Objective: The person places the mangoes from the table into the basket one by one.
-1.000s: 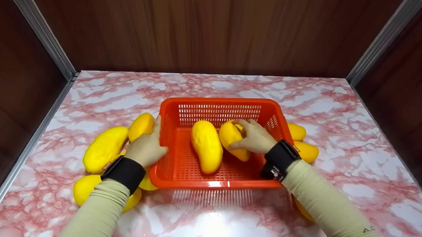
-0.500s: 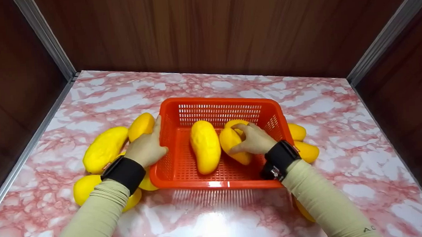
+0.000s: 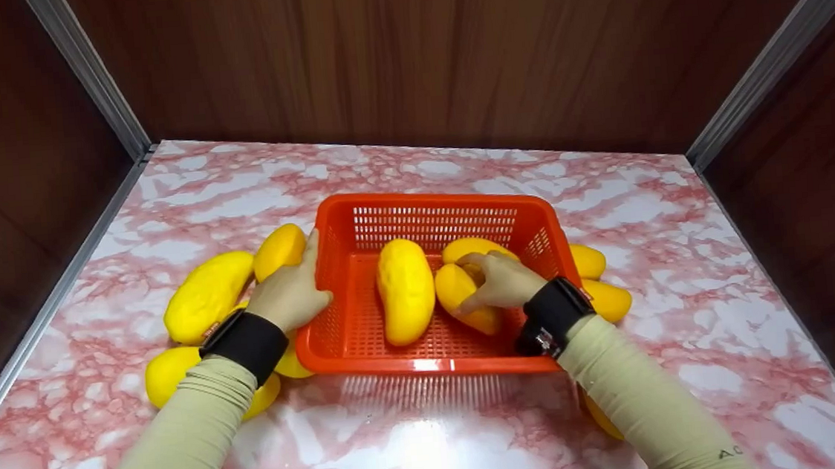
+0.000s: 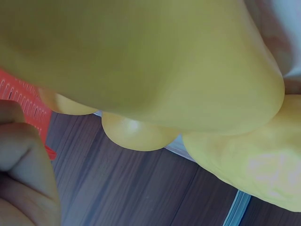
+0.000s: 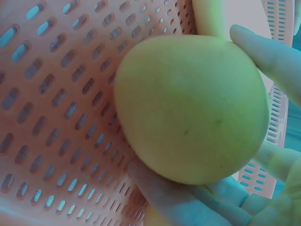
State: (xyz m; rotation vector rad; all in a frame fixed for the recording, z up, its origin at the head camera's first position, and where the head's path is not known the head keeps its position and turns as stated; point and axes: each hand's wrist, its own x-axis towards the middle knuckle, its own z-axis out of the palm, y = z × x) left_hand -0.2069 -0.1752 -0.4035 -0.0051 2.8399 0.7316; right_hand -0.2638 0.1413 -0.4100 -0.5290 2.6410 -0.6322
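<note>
Mango (image 3: 461,296), yellow, lies low inside the orange basket (image 3: 430,201), gripped by the right hand (image 3: 501,280). In the right wrist view the fingers (image 5: 178,200) are curled under and around the fruit (image 5: 193,110), with another finger laid along its far side; the grasp is closed on it, and the fruit sits close against the perforated basket wall (image 5: 56,94). Whether it bears on the basket floor cannot be told.

Just left of that grip stands a longer mango (image 3: 406,299), lying lengthwise on the basket floor, apart from the held one by a narrow gap. Just behind the grip a third mango (image 3: 472,247) lies against the back right corner, touching or nearly touching the knuckles.

The left hand (image 3: 289,293) is set against the basket's outer left wall with its fingers straight up along the rim, holding nothing; judged a steadying contact, keeping the light basket from sliding while the other hand works inside. The left wrist view is filled by yellow fruit (image 4: 141,61) lying just beside that hand.

Outside the basket, a cluster of mangoes (image 3: 207,294) lies on the pink marbled table (image 3: 434,442) beyond the left hand, and two more (image 3: 598,280) lie against the basket's right wall, past the right wrist.
</note>
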